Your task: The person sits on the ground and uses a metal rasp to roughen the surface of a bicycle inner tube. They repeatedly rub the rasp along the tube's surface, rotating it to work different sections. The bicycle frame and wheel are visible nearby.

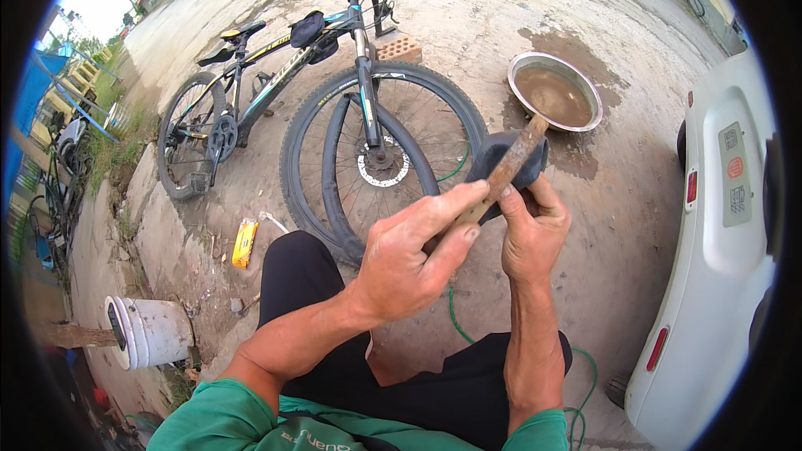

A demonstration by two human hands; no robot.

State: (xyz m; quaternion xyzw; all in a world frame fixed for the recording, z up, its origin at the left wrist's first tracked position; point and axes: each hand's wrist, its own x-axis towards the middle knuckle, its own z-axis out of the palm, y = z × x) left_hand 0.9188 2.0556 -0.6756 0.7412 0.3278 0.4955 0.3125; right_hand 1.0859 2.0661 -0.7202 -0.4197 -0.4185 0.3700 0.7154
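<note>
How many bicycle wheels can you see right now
2. The front wheel stands in the middle, just beyond the hands, with a loose black tube hanging in it. The rear wheel is to the left, on the same bicycle. Others may be hidden past the picture's dark rim.

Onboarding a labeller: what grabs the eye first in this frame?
Centre: the left hand draws a rusty flat tool across a dark inner tube pinched by the right hand. Behind them stands a bicycle; upper right, a metal basin of muddy water sits on wet concrete.
</note>
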